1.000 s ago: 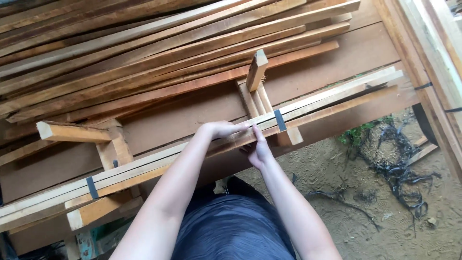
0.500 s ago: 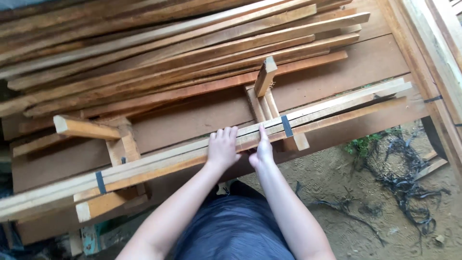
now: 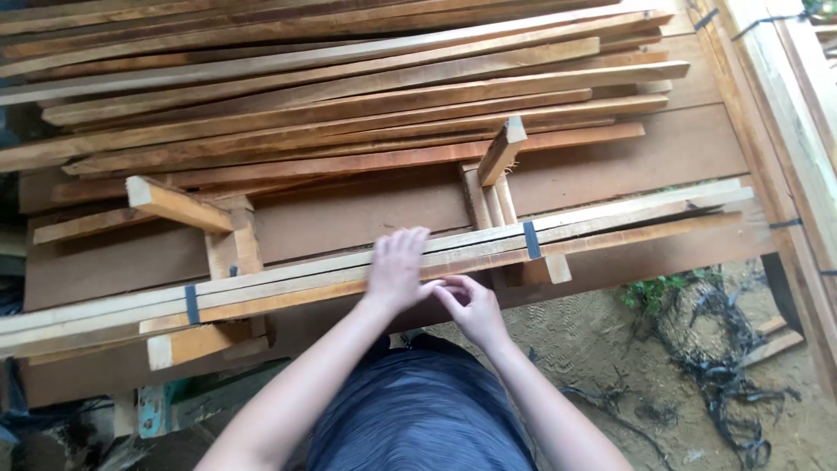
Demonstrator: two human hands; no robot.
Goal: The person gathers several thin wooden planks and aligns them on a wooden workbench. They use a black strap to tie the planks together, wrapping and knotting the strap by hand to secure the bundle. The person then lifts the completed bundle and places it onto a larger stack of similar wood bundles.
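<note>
Hands meet at the near edge of a bundle of long pale slats [image 3: 610, 222] that lies across the counter [image 3: 366, 218], a broad brown board. The bundle's long axis runs from low on the left to higher on the right, crosswise to the person's forearms, so it lies straight ahead of both hands and reaches well past them on either side.

The left hand [image 3: 397, 270] lies flat on top of the slats, fingers spread wide and pointing away from the body; it holds nothing, only presses down. The right hand [image 3: 471, 305] sits just beside it, a little nearer the body, at the bundle's front edge. Its fingers are curled in toward the thumb as if pinching something small against the wood, but I cannot tell what, if anything, is between them. Of the two, the left is further onto the bundle; the right only touches its lip.

Two dark straps bind the slats: one strap [image 3: 531, 239] just right of the hands, the other strap [image 3: 192, 303] well to the left. I count about three or four slats in the bundle; the edges blur together. Two rough wooden brackets [image 3: 228, 244] prop it from below, one near each strap. Behind, a loose heap of darker planks [image 3: 349, 113] covers the rest of the counter, too many to count surely.
</note>
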